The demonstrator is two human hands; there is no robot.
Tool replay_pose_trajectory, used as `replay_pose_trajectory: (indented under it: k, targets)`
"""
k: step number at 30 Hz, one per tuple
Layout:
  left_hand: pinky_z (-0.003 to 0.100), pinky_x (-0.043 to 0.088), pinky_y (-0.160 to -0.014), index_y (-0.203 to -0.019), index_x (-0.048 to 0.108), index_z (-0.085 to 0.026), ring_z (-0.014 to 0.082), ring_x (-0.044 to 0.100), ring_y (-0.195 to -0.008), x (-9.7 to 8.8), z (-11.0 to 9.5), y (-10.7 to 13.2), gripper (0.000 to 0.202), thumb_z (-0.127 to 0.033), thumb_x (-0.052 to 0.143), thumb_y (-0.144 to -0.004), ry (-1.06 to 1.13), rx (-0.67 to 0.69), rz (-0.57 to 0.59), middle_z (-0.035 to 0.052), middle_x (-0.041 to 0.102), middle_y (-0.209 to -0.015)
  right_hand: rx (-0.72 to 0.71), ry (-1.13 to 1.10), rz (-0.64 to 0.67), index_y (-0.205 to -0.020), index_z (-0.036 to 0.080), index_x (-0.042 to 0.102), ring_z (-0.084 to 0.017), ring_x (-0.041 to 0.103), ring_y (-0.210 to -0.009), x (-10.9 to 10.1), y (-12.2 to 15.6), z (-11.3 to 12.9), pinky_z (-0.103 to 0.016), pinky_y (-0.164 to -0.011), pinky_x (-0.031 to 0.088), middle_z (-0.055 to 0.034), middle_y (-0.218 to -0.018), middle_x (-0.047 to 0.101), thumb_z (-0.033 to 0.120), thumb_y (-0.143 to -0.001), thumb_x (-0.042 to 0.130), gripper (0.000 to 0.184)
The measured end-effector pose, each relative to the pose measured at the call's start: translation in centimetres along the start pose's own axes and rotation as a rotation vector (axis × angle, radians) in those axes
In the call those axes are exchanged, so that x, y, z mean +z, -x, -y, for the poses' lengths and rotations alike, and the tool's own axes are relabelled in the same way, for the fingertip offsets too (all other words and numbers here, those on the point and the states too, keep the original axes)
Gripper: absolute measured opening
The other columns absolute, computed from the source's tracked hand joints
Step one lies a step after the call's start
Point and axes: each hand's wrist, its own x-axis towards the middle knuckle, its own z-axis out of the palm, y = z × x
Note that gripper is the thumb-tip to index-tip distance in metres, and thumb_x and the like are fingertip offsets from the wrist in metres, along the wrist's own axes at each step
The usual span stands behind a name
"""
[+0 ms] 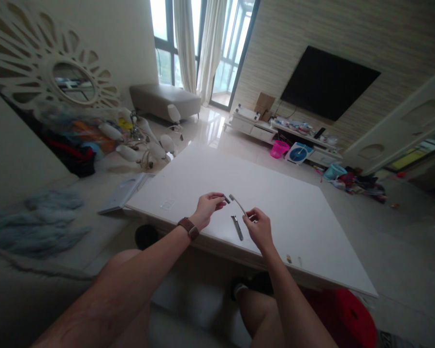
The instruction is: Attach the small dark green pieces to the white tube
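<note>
My right hand (259, 228) grips a pale toothbrush (239, 206) near the end of its handle, its grey bristle head pointing up and left. Between the fingertips of my left hand (209, 207) is a small dark piece (226, 199), its exact kind too small to tell. The brush head is close beside that piece; whether they touch I cannot tell. A slim grey and black handheld tool (237, 228), which looks like a trimmer body, lies on the white table (282, 193) below and between both hands.
A small yellow and dark item (289, 259) and a small clear item (299, 261) lie near the table's front edge at right. A clear flat piece (167, 205) is on the left. A red stool (348, 316) stands below right; a chandelier (148, 145) sits beyond the table's left.
</note>
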Motion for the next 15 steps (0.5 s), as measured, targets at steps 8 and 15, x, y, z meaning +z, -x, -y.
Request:
replay_pose_trajectory:
  k: [8, 15]
  targets:
    - [0.028, 0.053, -0.082, -0.076, 0.066, -0.010, 0.0154, 0.071, -0.078, 0.16, 0.29, -0.07, 0.016, -0.004, 0.075, -0.064, 0.048, 0.020, 0.056, 0.0089, 0.073, -0.076, 0.000, 0.001, -0.004, -0.071, 0.021, 0.062, -0.017, 0.061, -0.061, 0.04, 0.00, -0.17, -0.028, -0.059, 0.044, -0.0004, -0.071, 0.066, 0.031, -0.076, 0.065, 0.012]
    - [0.027, 0.056, -0.073, -0.080, 0.065, -0.011, 0.0157, 0.072, -0.070, 0.11, 0.44, 0.31, 0.012, -0.007, 0.073, -0.071, 0.004, -0.001, 0.103, 0.0084, 0.073, -0.072, 0.001, 0.007, -0.005, -0.070, 0.021, 0.062, -0.016, 0.060, -0.061, 0.00, -0.01, 0.09, -0.028, -0.058, 0.044, -0.0001, -0.071, 0.067, 0.030, -0.076, 0.065, 0.012]
